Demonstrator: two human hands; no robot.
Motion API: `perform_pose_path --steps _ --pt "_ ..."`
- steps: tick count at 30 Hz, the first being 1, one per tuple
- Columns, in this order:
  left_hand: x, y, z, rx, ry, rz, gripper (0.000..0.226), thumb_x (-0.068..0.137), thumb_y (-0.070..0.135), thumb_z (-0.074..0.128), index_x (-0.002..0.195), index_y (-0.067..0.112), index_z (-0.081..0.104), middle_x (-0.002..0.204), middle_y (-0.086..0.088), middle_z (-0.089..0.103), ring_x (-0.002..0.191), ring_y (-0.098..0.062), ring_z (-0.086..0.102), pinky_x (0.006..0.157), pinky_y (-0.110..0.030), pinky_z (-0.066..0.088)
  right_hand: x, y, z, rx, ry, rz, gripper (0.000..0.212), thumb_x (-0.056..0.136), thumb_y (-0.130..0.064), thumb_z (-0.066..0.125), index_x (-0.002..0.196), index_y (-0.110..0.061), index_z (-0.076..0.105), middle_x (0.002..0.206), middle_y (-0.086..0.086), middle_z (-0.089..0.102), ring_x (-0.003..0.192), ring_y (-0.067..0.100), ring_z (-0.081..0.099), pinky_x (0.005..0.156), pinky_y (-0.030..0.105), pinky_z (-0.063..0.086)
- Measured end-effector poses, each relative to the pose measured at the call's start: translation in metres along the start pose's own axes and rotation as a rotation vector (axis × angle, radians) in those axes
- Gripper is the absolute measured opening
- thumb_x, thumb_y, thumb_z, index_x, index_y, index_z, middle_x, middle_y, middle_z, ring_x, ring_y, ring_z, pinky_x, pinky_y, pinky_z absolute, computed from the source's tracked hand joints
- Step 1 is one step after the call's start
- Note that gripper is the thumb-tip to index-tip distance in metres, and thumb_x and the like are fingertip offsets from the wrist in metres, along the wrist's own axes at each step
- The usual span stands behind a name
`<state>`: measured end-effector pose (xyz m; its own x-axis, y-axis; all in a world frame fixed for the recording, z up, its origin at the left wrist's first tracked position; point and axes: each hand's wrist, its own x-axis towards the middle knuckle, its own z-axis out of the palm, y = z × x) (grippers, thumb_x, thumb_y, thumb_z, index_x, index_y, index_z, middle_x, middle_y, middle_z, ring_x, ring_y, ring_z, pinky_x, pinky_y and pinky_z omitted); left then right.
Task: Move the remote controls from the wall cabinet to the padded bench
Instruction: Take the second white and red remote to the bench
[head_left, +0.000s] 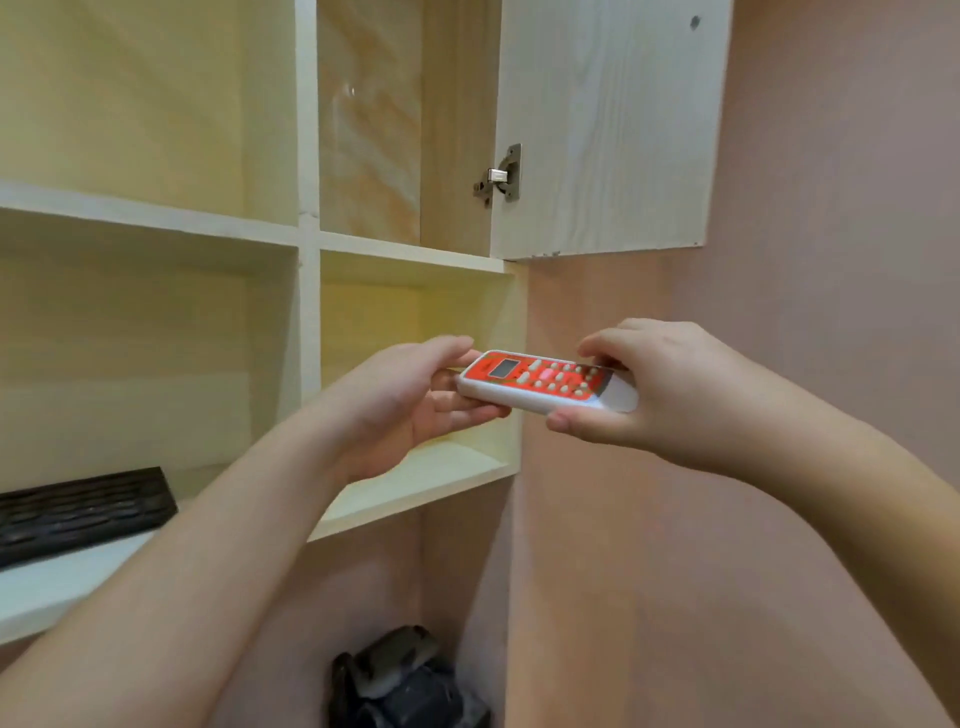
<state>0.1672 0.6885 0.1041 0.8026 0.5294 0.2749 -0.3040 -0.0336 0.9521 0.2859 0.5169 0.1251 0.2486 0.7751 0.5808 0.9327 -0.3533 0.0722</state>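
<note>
Both of your hands are on one remote control (540, 382), held in the air just in front of the lower right compartment of the wall cabinet (306, 322). Your left hand (410, 402) grips the screen end, thumb over the top edge and fingers curled beneath the white body. Your right hand (660, 384) grips the opposite end, fingers arched over the keypad and thumb pressed along the near white side. You have the remote lying roughly level, its red face with pale buttons and small grey display turned upward, tilted a little toward you. Behind the remote, that compartment shows only pale wood. Above it, the cabinet's door (608, 124) stands swung open to the right, with a metal hinge (498, 176) on its inner edge. To the left of the remote, on the cabinet's lower left shelf, a black keyboard (83, 512) lies flat at the picture's edge. Below the cabinet, under your forearms, a dark bulky object (410, 680) sits low against the pinkish wall (831, 260); you cannot make out what it is.
</note>
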Motion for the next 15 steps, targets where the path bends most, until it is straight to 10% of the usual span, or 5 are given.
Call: perform_pose_path --steps 15 --pt "-0.059 -0.122 0.125 -0.253 -0.241 -0.253 0.029 0.089 0.019 0.056 0.114 0.006 0.065 0.102 -0.023 0.071 0.088 -0.032 0.072 0.074 -0.029 0.060 -0.173 0.072 -0.007 0.013 -0.222 0.233 0.063 0.071 -0.066 0.060 0.122 -0.030 0.056 0.102 -0.012 0.046 0.091 0.005 0.050 0.082 0.025 0.045"
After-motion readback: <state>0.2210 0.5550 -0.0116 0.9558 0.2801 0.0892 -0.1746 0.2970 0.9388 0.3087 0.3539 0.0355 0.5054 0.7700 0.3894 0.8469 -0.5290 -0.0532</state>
